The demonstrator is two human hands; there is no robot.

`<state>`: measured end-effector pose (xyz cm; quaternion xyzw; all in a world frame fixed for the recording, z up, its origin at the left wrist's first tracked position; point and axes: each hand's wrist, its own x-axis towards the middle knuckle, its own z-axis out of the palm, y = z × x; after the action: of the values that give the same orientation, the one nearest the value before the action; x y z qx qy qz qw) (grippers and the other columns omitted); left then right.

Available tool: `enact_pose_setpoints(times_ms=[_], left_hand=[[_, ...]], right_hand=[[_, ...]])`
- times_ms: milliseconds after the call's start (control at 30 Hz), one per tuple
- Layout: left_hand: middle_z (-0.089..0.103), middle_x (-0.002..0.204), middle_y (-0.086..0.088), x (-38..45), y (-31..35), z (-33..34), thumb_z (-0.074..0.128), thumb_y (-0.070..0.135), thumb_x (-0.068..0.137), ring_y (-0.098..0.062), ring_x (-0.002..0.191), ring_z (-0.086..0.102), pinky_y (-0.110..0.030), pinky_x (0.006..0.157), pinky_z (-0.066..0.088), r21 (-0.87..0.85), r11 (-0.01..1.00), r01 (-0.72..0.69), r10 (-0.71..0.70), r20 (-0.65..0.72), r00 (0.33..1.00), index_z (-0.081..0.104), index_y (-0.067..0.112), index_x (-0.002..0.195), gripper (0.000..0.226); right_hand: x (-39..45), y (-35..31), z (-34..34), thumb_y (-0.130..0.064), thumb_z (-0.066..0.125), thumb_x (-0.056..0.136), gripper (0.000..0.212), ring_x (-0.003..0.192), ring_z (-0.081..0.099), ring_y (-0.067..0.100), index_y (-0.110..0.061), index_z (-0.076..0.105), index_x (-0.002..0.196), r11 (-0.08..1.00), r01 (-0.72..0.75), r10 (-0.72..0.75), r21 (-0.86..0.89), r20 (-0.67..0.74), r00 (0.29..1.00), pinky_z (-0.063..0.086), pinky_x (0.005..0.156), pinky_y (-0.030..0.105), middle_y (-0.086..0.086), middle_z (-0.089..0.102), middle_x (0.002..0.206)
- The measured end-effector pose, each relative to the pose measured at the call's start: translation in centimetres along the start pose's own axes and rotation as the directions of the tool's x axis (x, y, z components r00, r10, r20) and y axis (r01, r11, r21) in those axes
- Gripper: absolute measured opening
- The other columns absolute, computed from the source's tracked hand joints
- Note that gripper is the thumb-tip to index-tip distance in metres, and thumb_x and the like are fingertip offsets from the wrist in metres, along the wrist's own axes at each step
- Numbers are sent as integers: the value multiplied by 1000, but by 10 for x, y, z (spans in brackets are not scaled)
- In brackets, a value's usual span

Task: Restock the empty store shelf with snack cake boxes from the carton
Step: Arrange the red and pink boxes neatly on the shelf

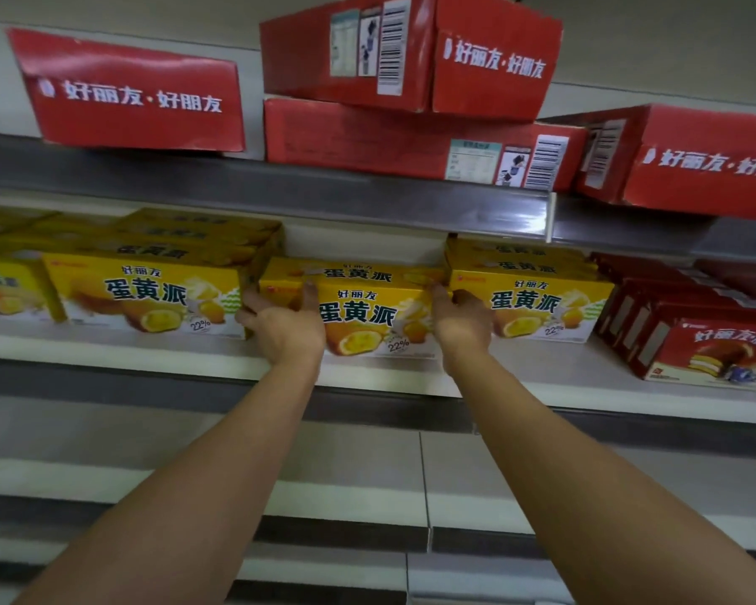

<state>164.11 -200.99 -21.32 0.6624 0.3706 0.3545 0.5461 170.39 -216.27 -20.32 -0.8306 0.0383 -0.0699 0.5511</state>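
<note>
A yellow snack cake box [363, 314] stands on the middle shelf [119, 351] in the gap between two stacks of the same yellow boxes. My left hand [287, 323] grips its left end, thumb lying on the front face. My right hand [461, 318] grips its right end, fingers wrapped around the side. A second yellow box [359, 272] shows just behind and above the held one. The carton is out of view.
Yellow box stacks sit to the left [149, 294] and right [529, 294]. Red snack cake boxes [712, 355] fill the shelf's right end. Large red boxes [132, 93] lie on the upper shelf [411, 198]. Lower shelves [367, 491] run below my arms.
</note>
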Motion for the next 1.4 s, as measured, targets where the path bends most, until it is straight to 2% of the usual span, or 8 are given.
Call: enact_pose_setpoints(times_ms=[200, 367, 533, 800, 933, 1100, 1233, 1400], left_hand=[[26, 153, -10, 10, -24, 24, 62, 27, 91, -31, 132, 40, -36, 101, 37, -35, 997, -67, 73, 242, 968, 20, 17, 149, 73], [48, 139, -8, 19, -30, 39, 61, 24, 91, -30, 122, 50, -35, 95, 39, -180, 975, 129, -55, 367, 929, 25, 22, 147, 67], [50, 135, -10, 55, -16, 46, 60, 22, 86, -31, 118, 51, -43, 102, 45, -160, 957, 240, -153, 423, 893, 35, 19, 143, 62], [32, 152, -2, 78, -30, 51, 45, 40, 97, -27, 137, 34, -46, 112, 32, -181, 958, 221, -94, 530, 843, 18, 27, 152, 62], [34, 151, -3, 89, -32, 52, 42, 72, 81, -27, 134, 38, -47, 109, 35, -130, 967, 218, -122, 514, 849, 26, 33, 147, 78], [42, 145, -11, 92, -29, 59, 39, 48, 98, -32, 131, 44, -44, 104, 38, -139, 978, 155, -66, 498, 865, 31, 19, 147, 57], [56, 127, -18, 51, -15, 85, 51, 31, 94, -35, 117, 54, -38, 96, 42, -98, 995, -18, 49, 325, 944, 46, 0, 131, 48], [43, 145, -6, -35, 17, 126, 48, 32, 99, -28, 134, 39, -36, 105, 33, -164, 981, -107, 191, 687, 701, 33, 14, 145, 52]], right_hand=[[16, -9, 31, -46, 53, 93, 35, 93, 63, 34, -13, 64, 94, 952, -165, 186, 257, -61, 981, 49, 89, 40, 13, 65, 95], [10, -5, 54, -21, 55, 95, 47, 119, 54, 33, -3, 41, 136, 845, -275, 352, 458, -90, 932, 42, 92, 34, 15, 55, 132], [15, -20, 71, -15, 47, 97, 17, 90, 56, 23, -8, 55, 84, 893, -232, 227, 386, 60, 972, 38, 60, 26, 20, 62, 116], [34, -22, 85, -33, 49, 95, 31, 85, 50, 23, -8, 58, 112, 935, -204, 139, 291, 229, 963, 39, 81, 32, 10, 56, 104], [39, -16, 86, -41, 49, 96, 45, 117, 47, 24, -16, 49, 133, 923, -232, 111, 305, 367, 923, 37, 104, 38, 3, 50, 123], [38, 13, 43, -16, 50, 95, 15, 78, 56, 22, -12, 58, 83, 954, 165, -134, 250, -139, 981, 40, 71, 26, 9, 59, 83], [58, 44, -33, -21, 48, 95, 10, 85, 60, 27, -14, 55, 94, 952, 178, 18, 249, -626, 780, 45, 73, 34, 9, 62, 92], [105, 69, -102, -13, 53, 90, 51, 124, 50, 34, -1, 41, 138, 899, -134, 348, 417, -495, 796, 43, 92, 28, 16, 49, 139]])
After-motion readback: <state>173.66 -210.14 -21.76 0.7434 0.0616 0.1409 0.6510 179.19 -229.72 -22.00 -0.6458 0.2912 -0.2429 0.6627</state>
